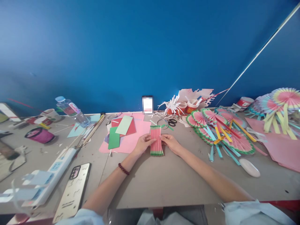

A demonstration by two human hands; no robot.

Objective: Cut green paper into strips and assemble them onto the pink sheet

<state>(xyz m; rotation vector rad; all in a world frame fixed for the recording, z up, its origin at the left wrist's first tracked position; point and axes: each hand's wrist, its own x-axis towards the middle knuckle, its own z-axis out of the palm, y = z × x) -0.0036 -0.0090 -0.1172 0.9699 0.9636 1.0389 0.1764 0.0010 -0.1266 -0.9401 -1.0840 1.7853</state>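
Note:
A pleated strip of pink paper (156, 142) with green edges stands upright in the middle of the table, its folds running up and down. My left hand (143, 144) grips its left side, thumb in front. On the right side my right hand (170, 143) pinches the folds, with some fingertips hidden behind the paper. Just beyond lie black-handled scissors (172, 122) and a ring-shaped coil (162, 123). Left of my left hand, a green paper piece (114, 138), a pale green piece (124, 125) and a red sheet (131, 127) lie on a larger pink sheet (140, 125).
Finished pink paper fans (239, 140) with ribbons and a white oval object (249, 167) are at right. At left are a phone (74, 190), a power strip (55, 172) and a tilted water bottle (72, 111). A second phone (147, 104) leans on the blue wall.

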